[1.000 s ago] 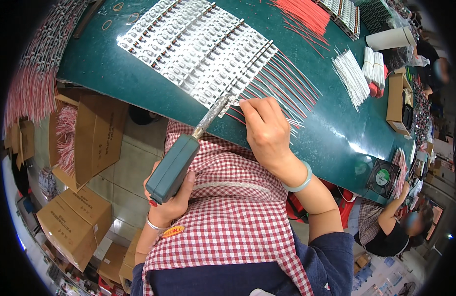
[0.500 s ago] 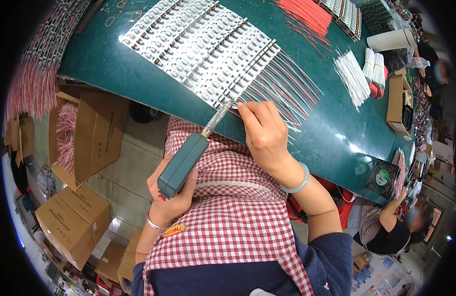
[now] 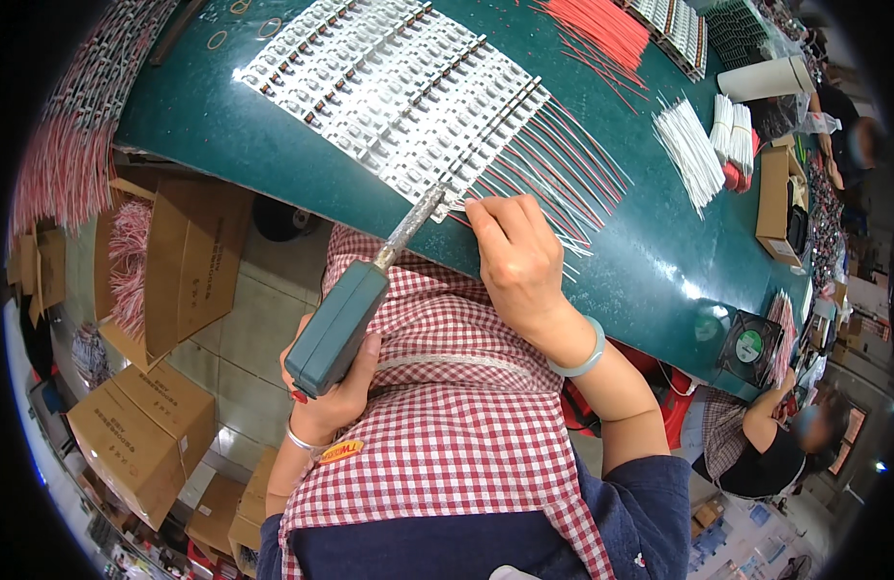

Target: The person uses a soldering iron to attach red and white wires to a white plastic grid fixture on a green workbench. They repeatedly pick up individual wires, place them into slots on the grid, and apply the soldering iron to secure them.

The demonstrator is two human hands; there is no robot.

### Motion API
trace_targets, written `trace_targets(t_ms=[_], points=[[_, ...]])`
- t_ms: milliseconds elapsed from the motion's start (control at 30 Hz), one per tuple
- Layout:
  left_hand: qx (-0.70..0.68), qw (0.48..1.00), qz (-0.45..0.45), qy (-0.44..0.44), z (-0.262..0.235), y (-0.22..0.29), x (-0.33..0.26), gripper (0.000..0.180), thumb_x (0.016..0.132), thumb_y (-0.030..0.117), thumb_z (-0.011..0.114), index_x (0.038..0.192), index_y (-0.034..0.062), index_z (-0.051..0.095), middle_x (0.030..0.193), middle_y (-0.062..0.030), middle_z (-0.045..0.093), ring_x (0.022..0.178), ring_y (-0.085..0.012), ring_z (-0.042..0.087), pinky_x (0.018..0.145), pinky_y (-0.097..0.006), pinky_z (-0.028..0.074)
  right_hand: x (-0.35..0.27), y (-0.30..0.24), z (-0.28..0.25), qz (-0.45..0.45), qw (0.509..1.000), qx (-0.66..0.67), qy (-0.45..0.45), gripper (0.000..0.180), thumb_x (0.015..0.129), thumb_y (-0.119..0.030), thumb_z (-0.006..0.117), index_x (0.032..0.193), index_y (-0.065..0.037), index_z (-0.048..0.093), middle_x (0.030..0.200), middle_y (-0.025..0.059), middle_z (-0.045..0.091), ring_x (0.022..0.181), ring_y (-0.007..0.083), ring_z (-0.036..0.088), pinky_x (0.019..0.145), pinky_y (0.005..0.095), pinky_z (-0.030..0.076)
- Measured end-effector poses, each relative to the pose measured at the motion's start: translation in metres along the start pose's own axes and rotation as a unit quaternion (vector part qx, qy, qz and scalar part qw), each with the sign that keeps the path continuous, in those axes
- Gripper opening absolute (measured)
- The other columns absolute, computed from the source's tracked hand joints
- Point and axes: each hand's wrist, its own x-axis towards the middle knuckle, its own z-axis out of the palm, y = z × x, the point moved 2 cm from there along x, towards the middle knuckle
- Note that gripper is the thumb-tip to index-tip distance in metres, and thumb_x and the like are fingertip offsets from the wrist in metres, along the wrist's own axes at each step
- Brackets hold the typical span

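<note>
My left hand [image 3: 342,387] is closed around the dark green handle of a soldering gun [image 3: 338,327]. Its metal barrel slants up and right, with the tip at the lower corner of a white panel of small circuit boards [image 3: 398,106]. Beside that tip, my right hand [image 3: 520,261] is pinched at the panel's edge, with thumb and forefinger on what looks like a wire end; the fingers partly hide it. Red and white wires [image 3: 563,174] fan out from the panel's right edge, some passing behind my right hand.
Loose red wires [image 3: 601,37] and bundled white wires [image 3: 690,155] lie on the green table [image 3: 650,275]. A small fan [image 3: 749,348] stands at the right edge. Cardboard boxes [image 3: 147,440] are on the floor at left. Another person [image 3: 771,445] works at far right.
The soldering gun and my left hand have shifted slightly left and down, its tip now a little further left on the panel's corner. My right hand has hardly moved.
</note>
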Motion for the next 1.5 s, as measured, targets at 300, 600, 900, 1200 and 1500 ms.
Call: trace_targets(t_ms=[300, 600, 900, 1200, 1500], points=[[-0.005, 1.000, -0.001, 0.000, -0.006, 0.002, -0.005, 0.023, 0.083, 0.006, 0.076, 0.102, -0.0028, 0.069, 0.091, -0.0122, 0.068, 0.071, -0.0200, 0.067, 0.062, -0.029, 0.052, 0.000, -0.008, -0.007, 0.023, 0.999, 0.031, 0.025, 0.027, 0.072, 0.009, 0.071, 0.098, 0.002, 0.069, 0.089, 0.0098, 0.066, 0.077, 0.0247, 0.061, 0.064, 0.0338, 0.051], [0.002, 0.999, 0.014, -0.035, -0.006, -0.001, -0.008, 0.026, 0.082, 0.004, 0.075, 0.104, -0.0061, 0.067, 0.096, -0.0169, 0.069, 0.078, -0.0238, 0.069, 0.068, -0.030, 0.054, -0.005, -0.010, -0.002, 0.006, 1.000, 0.026, 0.006, 0.031, 0.070, 0.002, 0.068, 0.101, 0.006, 0.068, 0.092, 0.0102, 0.064, 0.079, 0.0243, 0.059, 0.062, 0.0321, 0.050], [0.026, 0.999, 0.032, -0.034, -0.003, 0.006, -0.001, 0.025, 0.082, 0.005, 0.075, 0.102, -0.0063, 0.066, 0.096, -0.0149, 0.070, 0.079, -0.0224, 0.069, 0.070, -0.030, 0.054, -0.004, -0.011, -0.002, 0.003, 1.000, 0.010, -0.005, 0.030, 0.071, 0.002, 0.066, 0.101, 0.006, 0.068, 0.092, 0.0101, 0.064, 0.079, 0.0245, 0.058, 0.061, 0.0325, 0.050], [-0.003, 0.999, -0.004, -0.032, -0.003, -0.008, -0.011, 0.024, 0.081, 0.005, 0.075, 0.101, -0.0055, 0.067, 0.092, -0.0144, 0.068, 0.075, -0.0233, 0.068, 0.065, -0.030, 0.054, -0.004, -0.012, -0.002, 0.002, 1.000, 0.008, -0.002, 0.029, 0.071, 0.002, 0.066, 0.100, 0.006, 0.068, 0.092, 0.0104, 0.063, 0.079, 0.0247, 0.057, 0.061, 0.0329, 0.050], [-0.001, 1.000, 0.004, -0.011, -0.009, -0.014, -0.019, 0.025, 0.081, 0.006, 0.076, 0.103, -0.0048, 0.069, 0.091, -0.0151, 0.068, 0.074, -0.0223, 0.068, 0.063, -0.030, 0.053, -0.003, -0.013, -0.002, 0.019, 1.000, 0.010, -0.003, 0.028, 0.072, 0.007, 0.068, 0.100, 0.004, 0.068, 0.091, 0.0105, 0.065, 0.077, 0.0249, 0.060, 0.062, 0.0341, 0.051]])
